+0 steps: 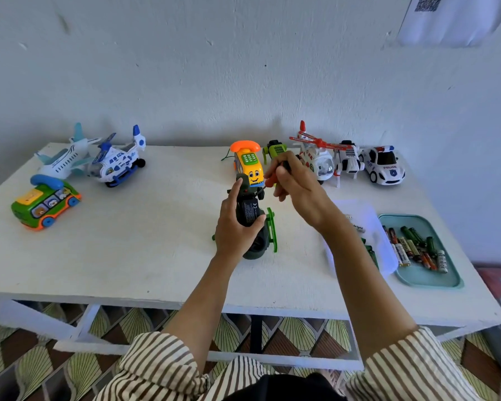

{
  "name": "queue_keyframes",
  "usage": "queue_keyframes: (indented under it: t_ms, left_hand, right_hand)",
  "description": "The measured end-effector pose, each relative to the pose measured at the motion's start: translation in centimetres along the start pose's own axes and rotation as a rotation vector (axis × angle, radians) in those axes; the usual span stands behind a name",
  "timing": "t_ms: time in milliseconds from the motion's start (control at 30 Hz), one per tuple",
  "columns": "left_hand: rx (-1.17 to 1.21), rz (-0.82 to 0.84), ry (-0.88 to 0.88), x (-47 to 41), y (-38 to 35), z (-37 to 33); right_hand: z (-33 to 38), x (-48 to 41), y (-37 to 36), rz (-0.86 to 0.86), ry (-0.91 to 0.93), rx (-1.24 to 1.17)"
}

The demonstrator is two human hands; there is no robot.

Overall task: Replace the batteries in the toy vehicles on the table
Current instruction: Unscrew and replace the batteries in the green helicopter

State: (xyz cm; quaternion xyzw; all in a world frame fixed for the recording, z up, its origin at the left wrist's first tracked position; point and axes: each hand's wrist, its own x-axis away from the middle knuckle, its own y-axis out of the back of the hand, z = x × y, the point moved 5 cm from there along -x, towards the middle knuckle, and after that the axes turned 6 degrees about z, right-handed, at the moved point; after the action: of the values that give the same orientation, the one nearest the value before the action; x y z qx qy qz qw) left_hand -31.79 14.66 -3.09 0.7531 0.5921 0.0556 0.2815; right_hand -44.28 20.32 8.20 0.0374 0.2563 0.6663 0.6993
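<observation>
The left hand (pixel 233 227) wraps its fingers round a dark green toy helicopter (pixel 250 212) over the middle of the tabletop (pixel 156 241). Its labelled underside faces up and its long axis runs away from the person toward the wall. The right hand (pixel 295 180) pinches a red-handled screwdriver (pixel 269 180) in its fingers, tip at the toy's far end.
</observation>
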Motion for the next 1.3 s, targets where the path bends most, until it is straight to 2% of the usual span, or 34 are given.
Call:
queue_keyframes:
  t_ms: [233, 400, 700, 900, 1033, 1200, 1300]
  left_hand:
    - [0.011, -0.002, 0.018, 0.1, 0.3, 0.0]
    - [0.025, 0.010, 0.017, 0.1, 0.3, -0.1]
    - [0.057, -0.006, 0.023, 0.1, 0.4, 0.2]
    - [0.038, 0.012, 0.016, 0.0, 0.1, 0.1]
    - [0.003, 0.035, 0.004, -0.2, -0.2, 0.0]
    - [0.018, 0.017, 0.006, -0.1, 0.1, 0.1]
    - [0.022, 0.013, 0.013, -0.2, 0.1, 0.2]
  right_hand:
    - [0.8, 0.1, -0.2, -0.030, 0.034, 0.025]
    - [1.2, 0.1, 0.5, -0.120, 0.041, -0.172]
    - [0.9, -0.3, 0.5, -0.096, 0.045, 0.051]
    - [1.2, -0.3, 1.1, -0.096, 0.004, -0.141]
    - [1.7, -0.7, 0.7, -0.039, -0.022, -0.042]
    - [1.0, -1.0, 1.4, -0.096, -0.037, 0.089]
    - [0.8, -0.8, 1.5, -0.079, -0.006, 0.013]
